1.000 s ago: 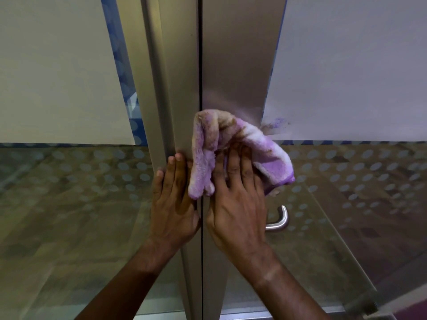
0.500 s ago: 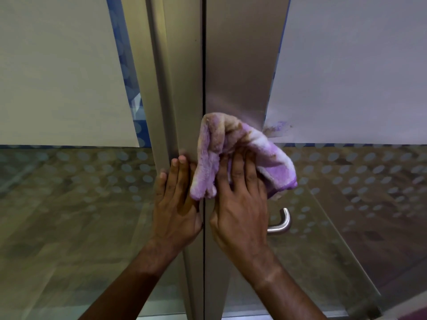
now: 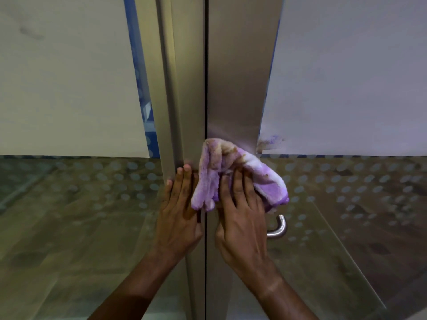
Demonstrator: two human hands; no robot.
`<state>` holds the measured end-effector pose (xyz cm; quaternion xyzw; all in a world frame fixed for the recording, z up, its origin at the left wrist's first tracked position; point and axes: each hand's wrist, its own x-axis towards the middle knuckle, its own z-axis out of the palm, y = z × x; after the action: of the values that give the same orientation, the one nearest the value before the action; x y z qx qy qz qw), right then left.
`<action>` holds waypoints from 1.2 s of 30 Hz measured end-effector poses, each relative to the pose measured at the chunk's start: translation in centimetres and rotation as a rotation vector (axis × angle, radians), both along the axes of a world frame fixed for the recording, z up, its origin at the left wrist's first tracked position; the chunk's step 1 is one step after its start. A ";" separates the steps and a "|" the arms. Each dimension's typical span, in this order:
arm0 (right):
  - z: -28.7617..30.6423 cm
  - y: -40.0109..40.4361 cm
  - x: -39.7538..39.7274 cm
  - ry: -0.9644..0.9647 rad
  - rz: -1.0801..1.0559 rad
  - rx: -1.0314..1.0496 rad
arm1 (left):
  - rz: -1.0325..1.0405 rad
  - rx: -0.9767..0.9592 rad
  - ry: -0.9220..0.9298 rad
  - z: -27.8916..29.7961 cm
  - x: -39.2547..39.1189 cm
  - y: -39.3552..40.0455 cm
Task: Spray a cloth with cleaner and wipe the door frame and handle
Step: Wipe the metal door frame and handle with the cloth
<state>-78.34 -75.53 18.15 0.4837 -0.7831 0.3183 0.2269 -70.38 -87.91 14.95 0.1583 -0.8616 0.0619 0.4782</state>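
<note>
A purple and white cloth with brown stains is pressed flat against the brushed metal door frame by my right hand. The cloth bunches above my fingers and droops over the dark seam between the two metal uprights. My left hand lies flat on the left upright, fingers together, touching the cloth's left edge. Just right of my right hand, the curved end of a steel door handle sticks out; the rest of it is hidden behind my hand. No spray bottle is in view.
Glass panels with a frosted dot pattern flank the frame on both sides. White sheets cover the upper glass; the right sheet has a purple-brown smudge at its lower left corner. A wooden floor shows through the glass.
Both hands and the cloth have slid a little way down the frame, keeping their places relative to each other. The handle sits slightly lower in view.
</note>
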 end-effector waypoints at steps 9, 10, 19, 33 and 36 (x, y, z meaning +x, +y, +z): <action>2.6 2.6 1.2 -0.574 0.232 -0.799 | 0.070 0.010 -0.126 0.6 0.8 0.4; 3.2 3.0 1.1 -0.789 0.274 -0.939 | 0.080 0.007 -0.123 0.6 0.7 0.6; 3.8 6.6 -0.8 -1.606 0.712 -1.160 | 0.045 0.051 -0.094 0.9 0.7 1.2; 5.4 9.5 -1.1 -1.932 0.890 -0.712 | -0.038 0.095 -0.205 2.1 2.8 1.7; 6.2 9.6 -1.1 -1.943 0.910 -0.546 | -0.166 0.204 -0.155 3.1 4.2 2.4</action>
<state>-79.42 -65.93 24.33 0.2046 -0.2804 0.7783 -0.5233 -66.19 -85.53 18.01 0.1291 -0.9079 -0.0538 0.3952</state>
